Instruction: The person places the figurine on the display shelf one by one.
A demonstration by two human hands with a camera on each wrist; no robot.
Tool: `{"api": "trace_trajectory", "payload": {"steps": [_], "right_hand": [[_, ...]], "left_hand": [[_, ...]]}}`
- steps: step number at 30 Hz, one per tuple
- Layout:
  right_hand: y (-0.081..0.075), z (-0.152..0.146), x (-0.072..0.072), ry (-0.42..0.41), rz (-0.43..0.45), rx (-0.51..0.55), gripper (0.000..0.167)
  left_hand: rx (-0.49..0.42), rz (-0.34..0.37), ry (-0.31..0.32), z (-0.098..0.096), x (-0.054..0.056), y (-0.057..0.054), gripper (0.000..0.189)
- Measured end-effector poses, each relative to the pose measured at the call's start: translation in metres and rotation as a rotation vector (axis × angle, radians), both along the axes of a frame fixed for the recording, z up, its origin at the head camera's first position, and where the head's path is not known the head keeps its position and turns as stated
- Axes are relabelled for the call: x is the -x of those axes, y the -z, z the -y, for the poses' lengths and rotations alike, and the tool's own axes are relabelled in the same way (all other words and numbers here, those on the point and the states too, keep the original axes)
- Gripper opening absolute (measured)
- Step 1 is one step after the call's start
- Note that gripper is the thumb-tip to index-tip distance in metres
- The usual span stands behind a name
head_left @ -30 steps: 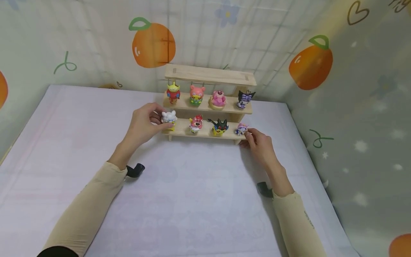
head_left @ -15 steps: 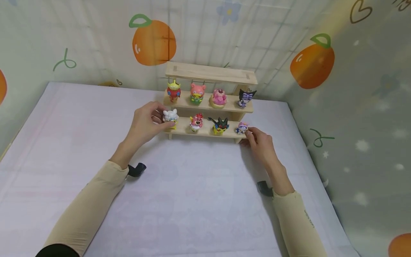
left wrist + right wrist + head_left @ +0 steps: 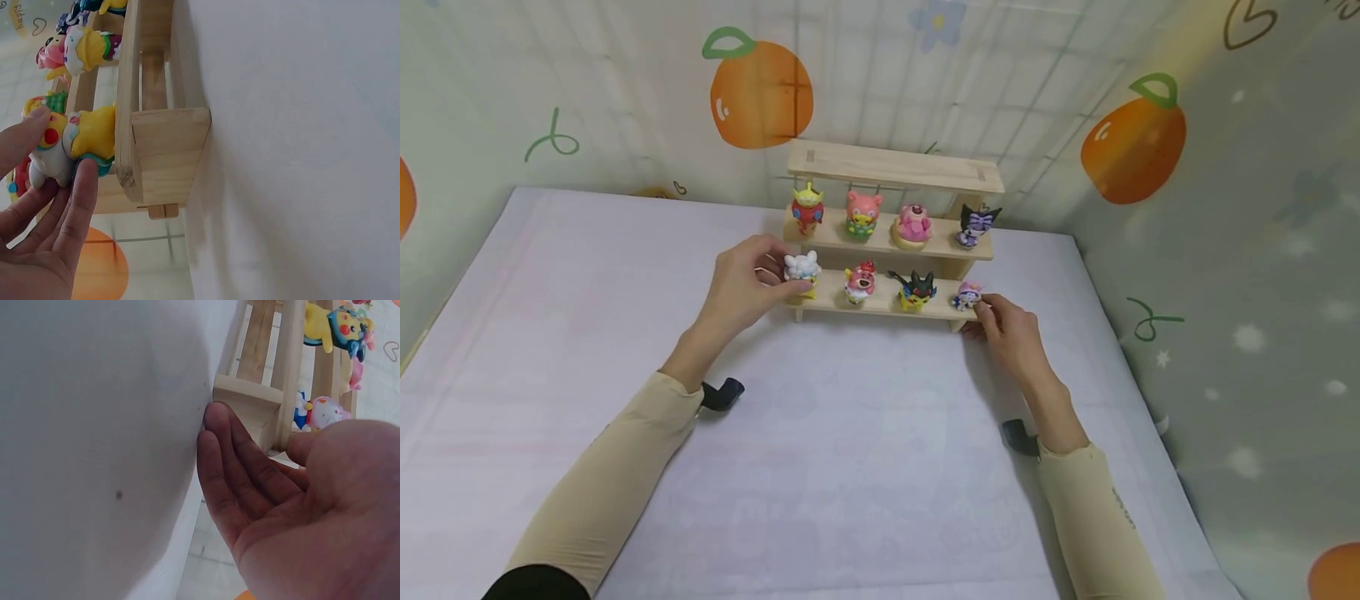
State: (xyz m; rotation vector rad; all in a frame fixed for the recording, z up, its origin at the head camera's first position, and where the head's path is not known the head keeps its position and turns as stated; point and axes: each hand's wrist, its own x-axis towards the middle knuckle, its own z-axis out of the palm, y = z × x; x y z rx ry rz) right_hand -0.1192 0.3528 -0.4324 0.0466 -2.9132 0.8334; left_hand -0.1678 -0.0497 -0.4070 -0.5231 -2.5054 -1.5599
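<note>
My left hand [image 3: 747, 279] holds a figurine with a white head and yellow body [image 3: 92, 132] at the left end of the lower tier of a wooden display shelf [image 3: 880, 310]. In the left wrist view the thumb lies on its head and the fingers on its other side; its base is at the board. My right hand [image 3: 1011, 337] grips the shelf's right end, the thumb at the board's end and the fingers against the side leg [image 3: 250, 400]. Close to that thumb stands a small pink-and-white figurine [image 3: 967, 296].
Along the lower tier also stand a pink figurine with a red top [image 3: 860, 283] and a yellow one with a black hood [image 3: 916, 292]. Several more, including a red-and-green one [image 3: 807, 208], line the tier above. The shelf stands near the back of a white-covered table [image 3: 850, 467], before a printed curtain [image 3: 647, 100].
The whole scene has shifted slightly up in the head view. Both hands keep their places at the shelf, and the figurines have not visibly moved on it.
</note>
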Motion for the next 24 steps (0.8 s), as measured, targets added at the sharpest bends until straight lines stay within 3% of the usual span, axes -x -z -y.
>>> {"api": "trace_trajectory", "payload": {"steps": [9,24], "right_hand": [[0.0013,-0.0014,-0.0025,0.0,0.034,0.02,0.042],[0.0009,-0.0004,-0.0036,0.015,0.081,0.018,0.043]], "left_hand": [[0.037,0.015,0.012,0.0032,0.0007,-0.0006,0.046],[0.004,-0.001,0.019,0.0063,0.0013,0.0001,0.037]]}}
